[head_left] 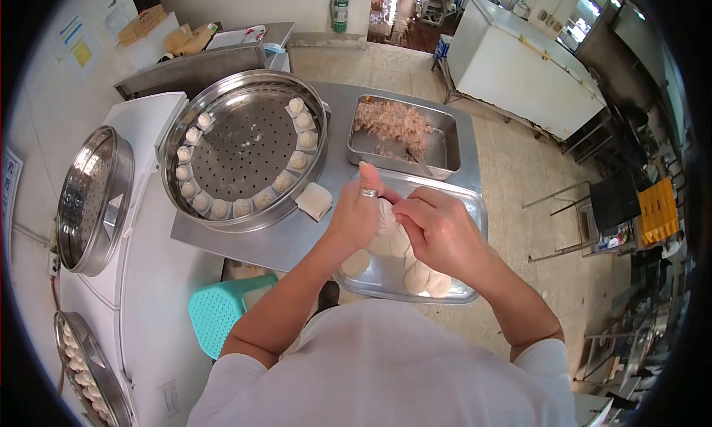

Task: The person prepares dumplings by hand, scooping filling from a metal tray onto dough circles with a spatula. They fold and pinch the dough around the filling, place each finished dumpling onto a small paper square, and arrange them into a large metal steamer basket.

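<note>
Over the metal tray [475, 204] my left hand [354, 213] cradles a pleated dough bun [385, 218], its thumb raised. My right hand [443, 230] pinches the bun's edge from the other side. Below the hands lie flat dough rounds [428, 280], partly hidden by my right hand, and a single dough round [355, 263] at the tray's left. Behind stands a steel pan [445, 149] of minced filling [393, 124] with a utensil handle in it. To the left, a large perforated steamer [239, 141] has several pleated buns along its rim, each on a paper square.
A stack of paper squares [314, 201] lies on the steel table [297, 243] beside the steamer. Another steamer [96, 197] leans at the left, above a steamer of buns [87, 371]. A turquoise stool [217, 316] stands below; a chair [617, 201] is at right.
</note>
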Motion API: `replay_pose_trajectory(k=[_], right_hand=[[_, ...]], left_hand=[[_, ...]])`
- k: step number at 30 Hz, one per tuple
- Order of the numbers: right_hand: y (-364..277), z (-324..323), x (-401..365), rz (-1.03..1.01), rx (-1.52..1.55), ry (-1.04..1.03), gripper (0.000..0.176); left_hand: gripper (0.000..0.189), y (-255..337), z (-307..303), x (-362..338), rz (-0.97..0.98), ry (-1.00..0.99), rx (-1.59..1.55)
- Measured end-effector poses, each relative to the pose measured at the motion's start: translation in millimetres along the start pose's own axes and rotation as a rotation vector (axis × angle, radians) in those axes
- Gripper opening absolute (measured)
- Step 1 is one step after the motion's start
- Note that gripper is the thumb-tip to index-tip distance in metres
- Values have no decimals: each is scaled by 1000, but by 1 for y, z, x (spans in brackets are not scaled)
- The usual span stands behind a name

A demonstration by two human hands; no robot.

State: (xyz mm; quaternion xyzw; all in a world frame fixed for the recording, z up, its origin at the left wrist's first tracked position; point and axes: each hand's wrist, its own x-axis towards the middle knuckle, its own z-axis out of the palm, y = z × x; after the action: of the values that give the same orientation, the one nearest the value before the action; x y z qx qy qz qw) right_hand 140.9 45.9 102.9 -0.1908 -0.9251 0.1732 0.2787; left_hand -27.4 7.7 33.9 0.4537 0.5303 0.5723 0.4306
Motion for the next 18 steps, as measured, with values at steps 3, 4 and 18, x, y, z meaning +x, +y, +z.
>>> replay_pose_trajectory(k=[3,4,18], right_hand=[[3,1,0,9,-37,-43,6],[4,2,-1,-4,-27,-43,5],[-8,5,-10,158,187,15,8]], left_hand=[[104,-5,-2,2,-8,8,-95],[104,-6,-5,1,-39,6,-102],[92,-24,6,-19,171,119,-160]])
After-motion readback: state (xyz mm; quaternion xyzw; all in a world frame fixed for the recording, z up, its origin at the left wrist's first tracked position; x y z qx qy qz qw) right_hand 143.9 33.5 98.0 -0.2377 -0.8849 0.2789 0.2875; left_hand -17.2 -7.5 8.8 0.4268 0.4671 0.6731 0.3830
